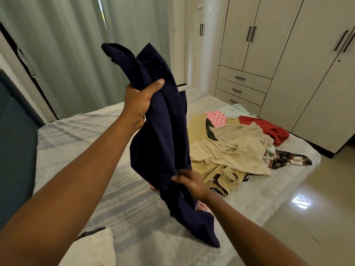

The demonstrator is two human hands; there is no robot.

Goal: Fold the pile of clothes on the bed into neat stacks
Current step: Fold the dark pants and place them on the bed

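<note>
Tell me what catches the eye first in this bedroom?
A dark navy garment is held up mid-frame, the left hand gripping it high and the right hand pinching it lower. Beyond it on the bed lies an unfolded pile of clothes, a red piece at its far edge.

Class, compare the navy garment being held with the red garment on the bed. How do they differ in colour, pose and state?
The navy garment hangs bunched over the bed; the red garment lies crumpled on it. The left hand and right hand hold the navy garment; no hand touches the red garment. Both are unfolded.
</note>
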